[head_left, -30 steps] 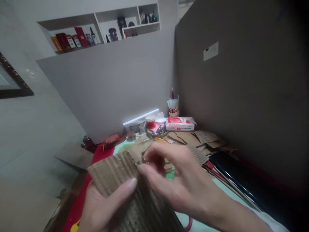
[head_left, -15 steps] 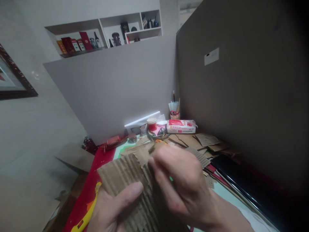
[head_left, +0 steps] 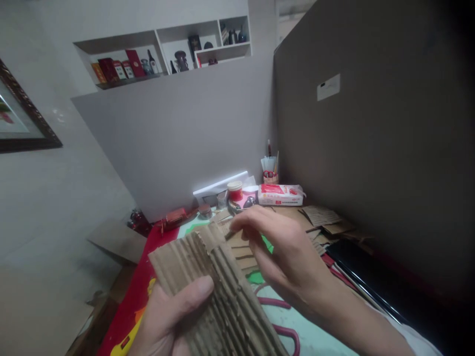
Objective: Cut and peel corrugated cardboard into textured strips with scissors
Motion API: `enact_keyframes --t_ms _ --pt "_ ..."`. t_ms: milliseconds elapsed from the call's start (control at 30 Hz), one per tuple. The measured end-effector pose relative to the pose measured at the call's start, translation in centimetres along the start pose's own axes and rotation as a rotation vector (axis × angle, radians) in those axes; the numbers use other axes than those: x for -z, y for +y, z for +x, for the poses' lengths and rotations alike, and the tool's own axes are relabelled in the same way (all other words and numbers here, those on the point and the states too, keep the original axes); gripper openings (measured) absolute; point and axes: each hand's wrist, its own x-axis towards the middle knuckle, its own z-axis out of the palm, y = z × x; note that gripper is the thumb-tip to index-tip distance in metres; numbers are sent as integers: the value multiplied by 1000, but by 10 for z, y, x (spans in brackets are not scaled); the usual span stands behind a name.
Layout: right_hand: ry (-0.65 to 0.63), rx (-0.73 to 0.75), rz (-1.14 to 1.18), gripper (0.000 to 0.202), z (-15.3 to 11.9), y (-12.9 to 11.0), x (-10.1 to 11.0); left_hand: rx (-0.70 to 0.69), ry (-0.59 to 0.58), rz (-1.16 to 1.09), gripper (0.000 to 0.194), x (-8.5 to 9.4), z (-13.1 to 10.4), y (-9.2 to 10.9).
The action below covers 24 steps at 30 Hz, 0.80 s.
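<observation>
A piece of corrugated cardboard [head_left: 222, 291] with exposed ridges and a partly peeled top layer is gripped in my left hand [head_left: 174, 314], thumb across its front. My right hand [head_left: 284, 252] is just beyond the board's upper right edge. Its thumb and index finger are pinched together; whatever may be between them is too small to make out. Low on the left, a yellow plastic tool [head_left: 128, 340] is partly hidden behind my left hand.
Torn cardboard pieces [head_left: 321, 216] lie on the table to the right, beside a glossy black object [head_left: 367, 277]. Farther back are a tissue pack [head_left: 281, 195], a red-and-white cup [head_left: 235, 191] and a pen holder [head_left: 270, 175]. Grey partitions [head_left: 178, 133] enclose the back and right.
My right hand has moved off the ridged face to just past the board's upper right edge. More of the ridges and the table now show. My left hand keeps its grip.
</observation>
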Motion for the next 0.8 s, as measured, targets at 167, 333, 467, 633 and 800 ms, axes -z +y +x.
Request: enact_keyframes --t_ms 167,333,467,633,800 --pt "45 23 -21 8 2 -3 7 9 -4 22 86 0 0 2" --pt "72 244 -55 11 2 -10 10 -35 -60 77 75 -6 -2 1" --pt "17 345 -113 17 1 -14 6 -171 -200 37 64 -10 1 -7" --pt "-74 302 -155 23 -2 -19 8 -255 -215 124 57 -7 5 -12" --pt "-96 227 -140 25 -6 -23 9 -244 -65 160 48 -8 -4 -7"
